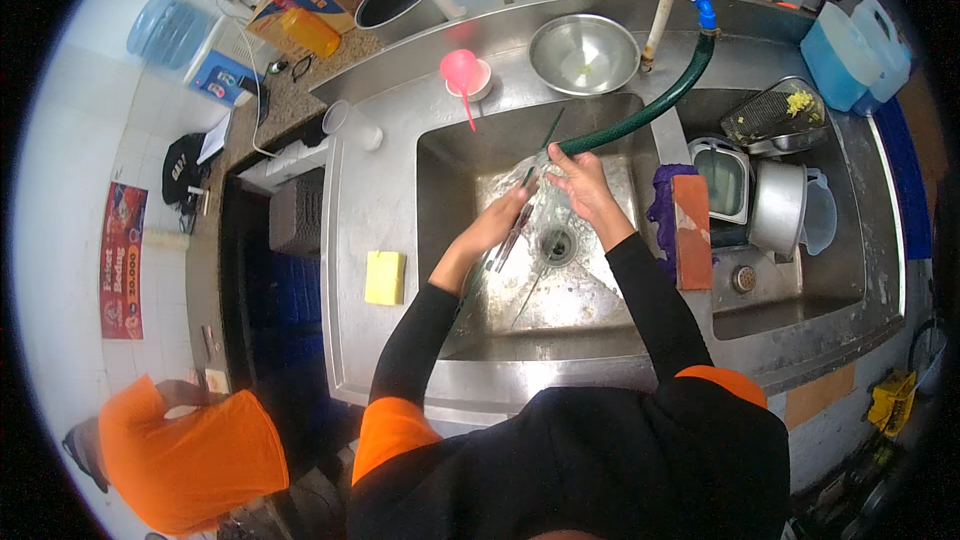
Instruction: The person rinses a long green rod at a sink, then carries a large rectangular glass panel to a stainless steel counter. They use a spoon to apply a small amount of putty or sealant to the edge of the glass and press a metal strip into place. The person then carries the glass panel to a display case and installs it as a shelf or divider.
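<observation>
In the left basin (440,170) of a steel sink, my left hand (495,220) is closed around several long thin utensils (512,243); their exact kind is hard to make out. My right hand (583,183) grips the end of a green hose (640,125), thumb near its mouth. Water runs from there over the utensils and the basin floor. Thin dark tips stick up beyond my hands, and another thin line reaches down toward the near side. Below my right hand lies the round drain (557,245).
A yellow sponge (384,278) lies on the left ledge, near a clear plastic cup (352,125). Behind the basin are a pink ladle (460,70) and a steel bowl (584,55). A reddish block (691,232) sits on the divider; pots (778,208) fill the right basin. Someone in orange (195,450) is at lower left.
</observation>
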